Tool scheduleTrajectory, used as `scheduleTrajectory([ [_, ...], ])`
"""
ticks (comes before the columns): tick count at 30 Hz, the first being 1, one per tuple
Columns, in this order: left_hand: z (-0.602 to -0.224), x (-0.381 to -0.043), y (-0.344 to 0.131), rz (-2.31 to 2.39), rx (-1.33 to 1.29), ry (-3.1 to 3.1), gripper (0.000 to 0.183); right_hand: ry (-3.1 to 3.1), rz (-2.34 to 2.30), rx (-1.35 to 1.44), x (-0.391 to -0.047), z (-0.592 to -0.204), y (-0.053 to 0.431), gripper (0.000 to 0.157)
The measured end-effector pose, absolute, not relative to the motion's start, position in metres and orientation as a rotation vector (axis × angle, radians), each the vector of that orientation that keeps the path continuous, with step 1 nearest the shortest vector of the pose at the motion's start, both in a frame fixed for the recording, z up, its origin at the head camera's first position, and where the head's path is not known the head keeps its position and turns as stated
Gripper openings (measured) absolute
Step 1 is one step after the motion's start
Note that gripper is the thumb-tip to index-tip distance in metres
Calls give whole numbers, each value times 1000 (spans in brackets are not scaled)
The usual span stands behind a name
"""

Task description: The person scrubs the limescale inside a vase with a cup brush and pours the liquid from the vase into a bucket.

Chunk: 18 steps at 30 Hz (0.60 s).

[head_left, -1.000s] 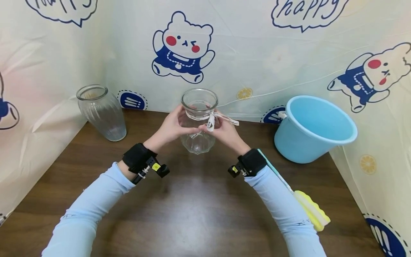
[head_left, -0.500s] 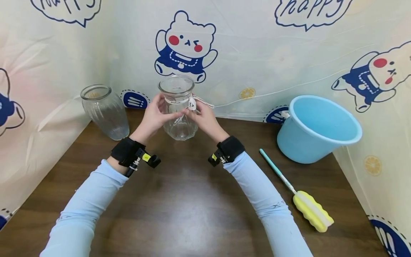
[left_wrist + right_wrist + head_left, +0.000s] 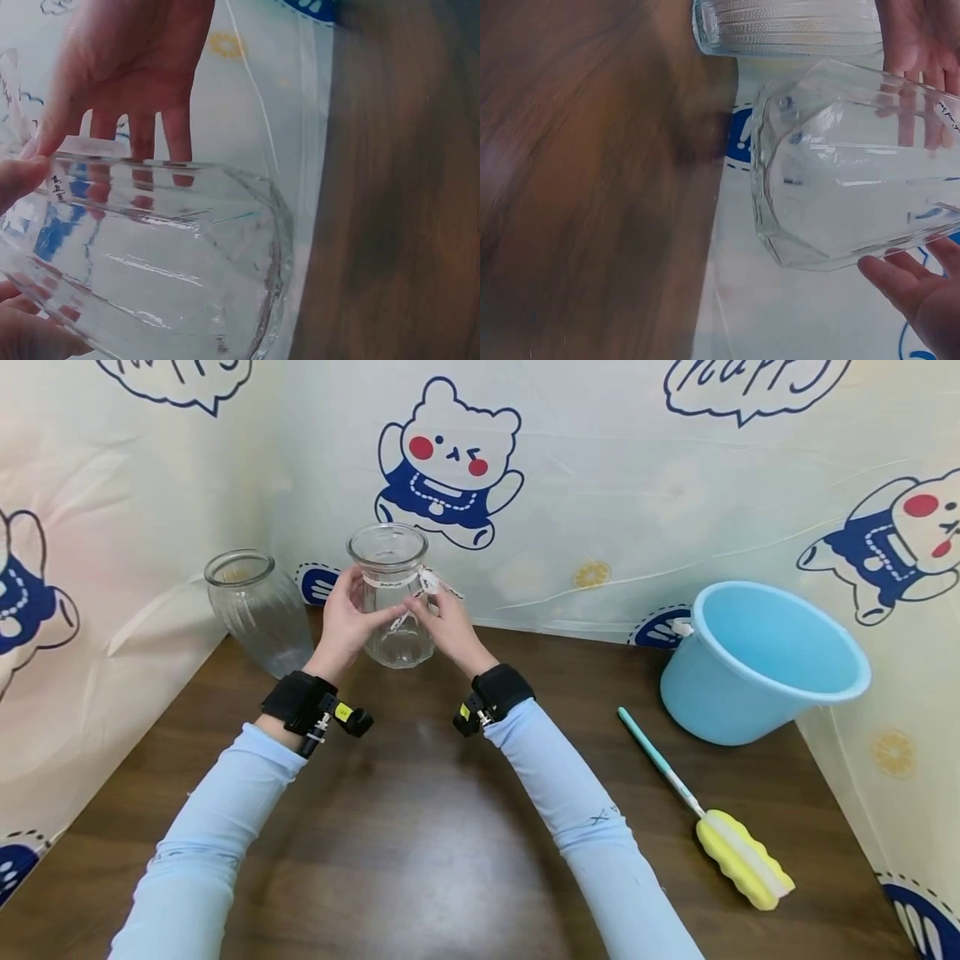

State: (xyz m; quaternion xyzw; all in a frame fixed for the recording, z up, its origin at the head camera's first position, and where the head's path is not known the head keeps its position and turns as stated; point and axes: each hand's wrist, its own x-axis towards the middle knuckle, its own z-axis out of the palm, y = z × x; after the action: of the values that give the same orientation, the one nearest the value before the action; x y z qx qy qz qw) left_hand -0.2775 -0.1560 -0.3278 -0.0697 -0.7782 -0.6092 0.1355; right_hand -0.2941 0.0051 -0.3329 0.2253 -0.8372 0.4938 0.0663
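Observation:
Both hands hold a clear glass jar [image 3: 401, 647] with a wide round rim and a faceted lower body. My left hand [image 3: 347, 622] grips its left side and my right hand [image 3: 452, 631] its right, thumbs meeting across the front. A white printed ribbon [image 3: 430, 582] is tied round the neck, partly hidden by the right fingers. In the left wrist view the right fingers show through the glass body [image 3: 165, 262]. The right wrist view has the jar's faceted base [image 3: 769, 180] pointing left. Close to my left hand stands a ribbed glass vase [image 3: 258, 610].
A light blue bucket [image 3: 690, 693] stands at the back right of the brown wooden table [image 3: 420, 843]. In front of it lies a sponge brush [image 3: 742, 860] with a yellow-and-white head and teal handle. A bear-printed sheet [image 3: 600, 485] rises behind and at both sides.
Both hands have carried the glass jar leftward and farther back, nearer the ribbed vase. The right arm has moved off the brush, which now shows whole. The head view has shifted slightly.

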Motion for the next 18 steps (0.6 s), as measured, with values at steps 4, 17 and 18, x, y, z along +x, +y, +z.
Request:
scheduleTrajectory([
  [4,-332,-279,-163,-1768,-153,-2222,78,-2573,1514,624,-300,-336,-10,39],
  [17,-327,-265,-166,-1663,-66,-2230,74,-2635,1452,592,-303,-355,-36,32],
  [18,-330,-266,-167,-1667,-64,-2225,74,-2628,1448,596,-303,-357,-37,32],
])
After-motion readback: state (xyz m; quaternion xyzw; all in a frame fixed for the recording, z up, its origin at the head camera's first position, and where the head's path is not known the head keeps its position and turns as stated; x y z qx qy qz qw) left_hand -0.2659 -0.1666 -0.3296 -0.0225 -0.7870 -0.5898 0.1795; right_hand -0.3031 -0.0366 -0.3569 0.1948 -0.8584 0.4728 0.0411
